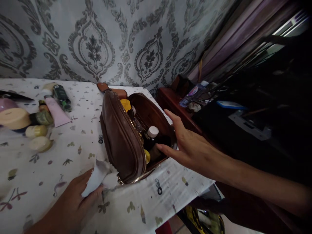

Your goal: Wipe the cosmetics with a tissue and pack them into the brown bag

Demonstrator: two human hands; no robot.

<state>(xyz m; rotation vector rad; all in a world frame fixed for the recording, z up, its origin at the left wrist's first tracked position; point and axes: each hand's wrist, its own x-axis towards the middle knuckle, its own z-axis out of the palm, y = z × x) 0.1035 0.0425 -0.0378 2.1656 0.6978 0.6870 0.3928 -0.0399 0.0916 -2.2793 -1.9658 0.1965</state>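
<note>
A brown leather toiletry bag (119,136) stands unzipped on the patterned white cloth. Inside it are a white-capped bottle (153,132), a yellow round item (126,105) and other things too dark to make out. My right hand (182,139) is at the bag's right side, fingers apart, the thumb over the opening and the other fingers along the outer rim; nothing shows in its grasp. In front of the bag's left corner, my left hand (83,195) pinches a crumpled piece of white tissue (99,177) between thumb and fingers.
On the cloth (73,159) at left lie a pink tube (57,112), a dark green bottle (60,97) and several jars, one with a peach lid (15,118). A reddish-brown stand (176,107) to the right holds a clear bottle (193,94). Patterned grey wallpaper (122,39) rises behind.
</note>
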